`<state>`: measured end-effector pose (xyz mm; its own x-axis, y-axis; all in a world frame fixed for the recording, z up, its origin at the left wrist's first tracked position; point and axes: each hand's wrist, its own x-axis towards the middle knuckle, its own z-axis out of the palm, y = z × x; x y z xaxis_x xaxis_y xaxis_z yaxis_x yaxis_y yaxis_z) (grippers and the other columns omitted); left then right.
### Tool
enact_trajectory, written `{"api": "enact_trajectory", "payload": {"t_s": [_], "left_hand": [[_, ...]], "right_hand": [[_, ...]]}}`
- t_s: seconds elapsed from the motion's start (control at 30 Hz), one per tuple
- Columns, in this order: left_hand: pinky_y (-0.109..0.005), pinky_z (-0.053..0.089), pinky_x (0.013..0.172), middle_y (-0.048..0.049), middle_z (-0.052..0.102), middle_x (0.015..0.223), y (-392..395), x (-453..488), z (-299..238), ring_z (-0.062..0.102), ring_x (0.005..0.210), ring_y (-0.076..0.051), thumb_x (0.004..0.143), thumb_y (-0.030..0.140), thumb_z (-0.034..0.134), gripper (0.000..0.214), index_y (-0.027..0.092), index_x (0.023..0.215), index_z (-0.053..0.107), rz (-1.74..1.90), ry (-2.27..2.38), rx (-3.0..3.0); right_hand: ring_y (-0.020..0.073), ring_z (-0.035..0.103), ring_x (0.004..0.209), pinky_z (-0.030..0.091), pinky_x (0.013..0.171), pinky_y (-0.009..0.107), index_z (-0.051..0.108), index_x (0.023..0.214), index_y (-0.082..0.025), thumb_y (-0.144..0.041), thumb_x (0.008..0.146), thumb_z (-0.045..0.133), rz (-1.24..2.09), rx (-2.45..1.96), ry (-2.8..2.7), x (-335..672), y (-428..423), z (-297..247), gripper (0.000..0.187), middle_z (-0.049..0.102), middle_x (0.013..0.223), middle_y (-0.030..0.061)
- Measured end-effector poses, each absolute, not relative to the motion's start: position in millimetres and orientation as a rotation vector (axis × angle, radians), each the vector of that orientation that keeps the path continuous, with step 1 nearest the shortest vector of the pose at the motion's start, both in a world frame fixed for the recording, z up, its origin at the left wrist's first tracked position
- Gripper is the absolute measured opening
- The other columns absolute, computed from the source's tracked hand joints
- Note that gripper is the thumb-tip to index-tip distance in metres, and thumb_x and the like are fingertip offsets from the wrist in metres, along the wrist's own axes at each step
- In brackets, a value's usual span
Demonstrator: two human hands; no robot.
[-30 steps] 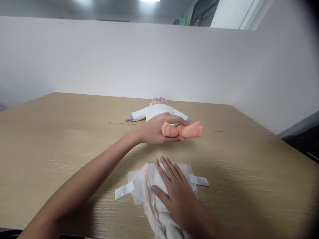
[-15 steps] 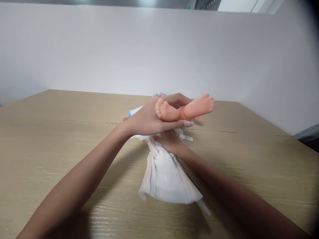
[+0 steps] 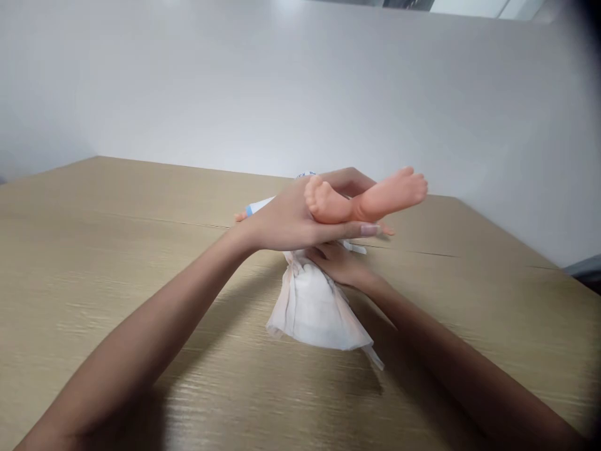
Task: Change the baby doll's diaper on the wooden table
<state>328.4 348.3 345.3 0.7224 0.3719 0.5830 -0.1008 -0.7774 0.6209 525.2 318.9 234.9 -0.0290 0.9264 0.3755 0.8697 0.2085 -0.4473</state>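
A baby doll lies on the wooden table (image 3: 94,263) with its legs (image 3: 370,197) lifted off the surface. My left hand (image 3: 291,219) is wrapped round the doll's ankles and holds the crossed feet up. A sleeve with a blue cuff (image 3: 251,208) shows behind my left hand; the rest of the doll's body is hidden. A white diaper (image 3: 314,307) lies under the raised legs, its near end pointing toward me. My right hand (image 3: 340,263) rests on the diaper's far end beneath the doll, fingers mostly hidden under my left hand.
A plain white wall (image 3: 235,94) rises behind the table. A seam (image 3: 164,220) runs across the tabletop near the doll. A dark object (image 3: 586,275) shows past the table's right edge.
My left hand has raised the doll's legs off the table. My right hand has slid the diaper away from me, under the doll's lower body.
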Motion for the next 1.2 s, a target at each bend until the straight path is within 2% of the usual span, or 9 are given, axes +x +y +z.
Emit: {"api": "enact_trajectory", "payload": {"t_s": [0.07, 0.17, 0.3, 0.4, 0.63, 0.77, 0.83, 0.97, 1.2], "left_hand": [[-0.037, 0.057, 0.101, -0.0069, 0.076, 0.130, 348.8, 328.6, 341.6, 0.072, 0.119, -0.025, 0.099, 0.039, 0.076, 0.034, 0.020, 0.127, 0.072, 0.942, 0.177, 2.271], [-0.039, 0.056, 0.102, -0.0094, 0.076, 0.130, 349.4, 329.6, 334.3, 0.071, 0.120, -0.027, 0.096, 0.045, 0.079, 0.040, 0.020, 0.126, 0.072, 0.909, 0.164, 2.268], [-0.044, 0.054, 0.105, -0.0115, 0.076, 0.128, 349.0, 331.8, 327.9, 0.070, 0.123, -0.031, 0.093, 0.052, 0.081, 0.048, 0.020, 0.127, 0.072, 0.857, 0.208, 2.255], [-0.044, 0.051, 0.109, -0.0101, 0.076, 0.128, 348.7, 332.9, 327.5, 0.069, 0.125, -0.030, 0.093, 0.047, 0.081, 0.044, 0.021, 0.127, 0.073, 0.898, 0.199, 2.251], [-0.041, 0.051, 0.106, -0.0070, 0.075, 0.127, 344.9, 330.0, 331.1, 0.067, 0.123, -0.027, 0.094, 0.046, 0.079, 0.038, 0.024, 0.125, 0.073, 0.941, 0.228, 2.272], [-0.040, 0.055, 0.099, -0.0085, 0.075, 0.126, 340.7, 328.2, 329.7, 0.070, 0.117, -0.028, 0.094, 0.049, 0.079, 0.042, 0.022, 0.125, 0.073, 0.905, 0.289, 2.242], [-0.039, 0.056, 0.096, -0.0088, 0.076, 0.126, 338.4, 327.5, 327.1, 0.072, 0.114, -0.028, 0.093, 0.050, 0.080, 0.044, 0.022, 0.126, 0.073, 0.894, 0.306, 2.225], [-0.038, 0.057, 0.097, -0.0076, 0.077, 0.125, 331.4, 327.3, 316.9, 0.072, 0.112, -0.025, 0.093, 0.047, 0.082, 0.041, 0.022, 0.125, 0.074, 0.906, 0.291, 2.213], [-0.043, 0.054, 0.105, -0.0082, 0.076, 0.130, 314.1, 321.7, 298.7, 0.069, 0.121, -0.028, 0.092, 0.047, 0.083, 0.046, 0.025, 0.130, 0.071, 0.950, 0.262, 2.285]], "right_hand": [[0.0239, 0.063, 0.143, 0.048, 0.119, 0.039, 0.077, 0.135, -0.015, -0.032, 0.112, 0.049, 0.228, -1.560, -2.055, 539.7, 291.2, 232.1, 0.040, 0.072, 0.149, 0.0067], [0.0294, 0.055, 0.152, 0.042, 0.129, 0.050, 0.066, 0.152, -0.024, -0.040, 0.115, 0.045, 0.312, -1.527, -2.119, 557.8, 252.2, 220.3, 0.045, 0.064, 0.160, 0.0070], [0.0365, 0.040, 0.163, 0.035, 0.132, 0.064, 0.046, 0.167, -0.026, -0.058, 0.112, 0.043, 0.364, -1.644, -2.184, 565.6, 235.1, 193.9, 0.064, 0.044, 0.175, 0.0119], [0.0372, 0.031, 0.167, 0.028, 0.133, 0.068, 0.039, 0.172, -0.024, -0.060, 0.111, 0.042, 0.255, -1.667, -2.240, 566.3, 250.2, 178.2, 0.070, 0.038, 0.178, 0.0134], [0.0362, 0.043, 0.161, 0.038, 0.129, 0.063, 0.049, 0.164, -0.029, -0.056, 0.111, 0.046, 0.181, -1.544, -2.211, 571.8, 270.1, 176.9, 0.060, 0.052, 0.170, 0.0110], [0.0388, 0.060, 0.144, 0.046, 0.120, 0.063, 0.063, 0.146, -0.027, -0.057, 0.105, 0.060, 0.100, -1.535, -1.947, 572.7, 259.6, 186.9, 0.051, 0.067, 0.153, 0.0135], [0.0390, 0.062, 0.139, 0.048, 0.118, 0.063, 0.061, 0.144, -0.026, -0.057, 0.100, 0.070, -0.009, -1.497, -1.793, 572.5, 255.1, 194.4, 0.055, 0.069, 0.146, 0.0143], [0.0365, 0.057, 0.145, 0.048, 0.121, 0.059, 0.046, 0.157, -0.029, -0.048, 0.096, 0.078, -0.026, -1.318, -1.757, 563.3, 251.7, 207.6, 0.071, 0.060, 0.156, 0.0136], [0.0339, 0.065, 0.138, 0.055, 0.115, 0.055, 0.050, 0.153, -0.031, -0.034, 0.098, 0.072, 0.056, -1.165, -1.762, 544.4, 249.5, 228.9, 0.059, 0.066, 0.152, 0.0105]]}}
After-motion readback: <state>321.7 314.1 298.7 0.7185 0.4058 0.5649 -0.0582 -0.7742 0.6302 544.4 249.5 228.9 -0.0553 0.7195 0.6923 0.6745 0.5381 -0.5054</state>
